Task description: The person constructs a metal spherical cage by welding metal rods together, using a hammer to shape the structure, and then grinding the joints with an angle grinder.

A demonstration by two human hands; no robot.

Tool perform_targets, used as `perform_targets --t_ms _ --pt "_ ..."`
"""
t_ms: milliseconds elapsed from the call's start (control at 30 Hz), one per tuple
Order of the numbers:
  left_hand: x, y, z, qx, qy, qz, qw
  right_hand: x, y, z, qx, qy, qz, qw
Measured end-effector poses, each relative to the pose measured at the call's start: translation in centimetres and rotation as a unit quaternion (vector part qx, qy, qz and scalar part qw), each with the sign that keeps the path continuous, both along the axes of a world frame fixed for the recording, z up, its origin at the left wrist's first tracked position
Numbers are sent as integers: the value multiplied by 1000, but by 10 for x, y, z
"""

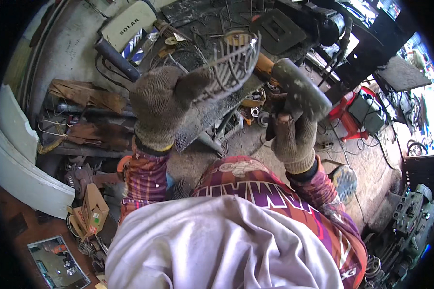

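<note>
My left hand, in a grey knit glove, is raised and grips the edge of a round wire grille with curved metal spokes, holding it tilted over the workbench. My right hand, gloved the same way, is closed around the grey handle of a hammer just right of the grille, with an orange tool body behind it. My sleeves are purple and patterned, and a white cloth covers my chest below.
The dark metal workbench is strewn with wires and scrap. A black-handled bar lies at the back left. A cardboard box and white curved panels are on the left. A red stool and machine parts are on the right.
</note>
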State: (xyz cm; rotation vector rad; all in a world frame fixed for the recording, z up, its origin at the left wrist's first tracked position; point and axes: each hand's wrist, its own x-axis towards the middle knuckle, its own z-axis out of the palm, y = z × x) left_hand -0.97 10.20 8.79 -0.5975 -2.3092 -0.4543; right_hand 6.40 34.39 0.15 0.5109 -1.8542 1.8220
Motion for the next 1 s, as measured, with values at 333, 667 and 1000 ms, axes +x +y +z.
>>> perform_targets --t_ms 333,667,1000 --pt "10 -20 1 162 -175 -107 965 -69 29 22 -129 -40 3 991" --pt "5 -26 -14 262 -257 -186 911 -72 35 -16 -109 -154 70 980" --pt "5 -24 -32 193 -219 -140 946 -85 23 -24 -106 -132 32 985"
